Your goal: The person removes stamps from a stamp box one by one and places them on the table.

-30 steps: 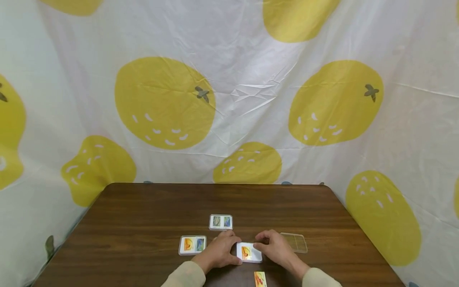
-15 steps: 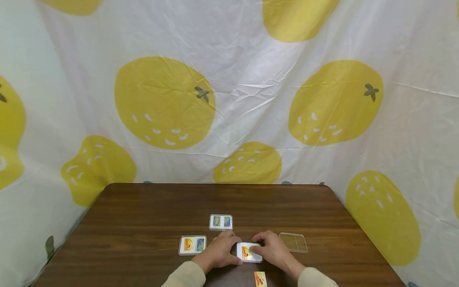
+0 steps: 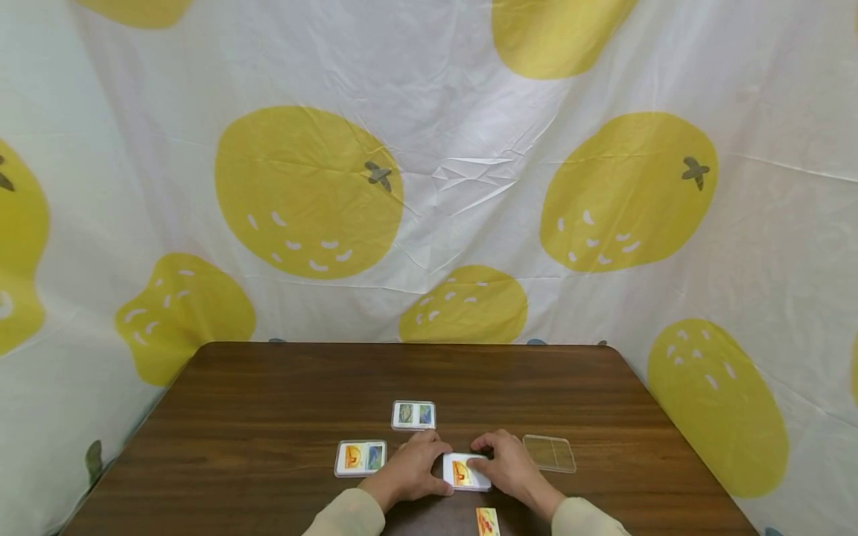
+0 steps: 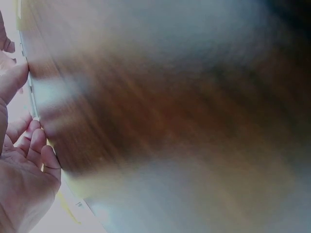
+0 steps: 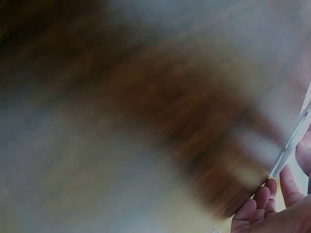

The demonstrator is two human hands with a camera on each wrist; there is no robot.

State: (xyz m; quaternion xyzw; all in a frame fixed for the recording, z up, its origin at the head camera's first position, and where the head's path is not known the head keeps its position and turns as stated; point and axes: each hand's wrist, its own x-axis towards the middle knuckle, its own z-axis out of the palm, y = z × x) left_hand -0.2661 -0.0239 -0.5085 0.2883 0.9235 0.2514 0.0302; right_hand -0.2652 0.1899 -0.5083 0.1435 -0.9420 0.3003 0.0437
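A small white card case [image 3: 464,472] with an orange picture lies near the front edge of the brown table [image 3: 268,387]. My left hand [image 3: 414,469] grips its left side, and my right hand [image 3: 507,463] holds its right side with fingers laid over the top. In the left wrist view the left fingers [image 4: 34,145] curl against the case's thin edge [image 4: 33,104]. The right wrist view shows the right fingertips [image 5: 260,199] at the case's edge [image 5: 291,141].
Two closed card cases lie on the table, one [image 3: 360,456] to the left and one [image 3: 412,415] farther back. A clear lid [image 3: 550,453] sits to the right of my hands. A loose card [image 3: 487,521] lies at the front edge. Patterned sheeting surrounds the table.
My right hand's fingers have slid left over the top of the case. The left hand and the case stay where they were.
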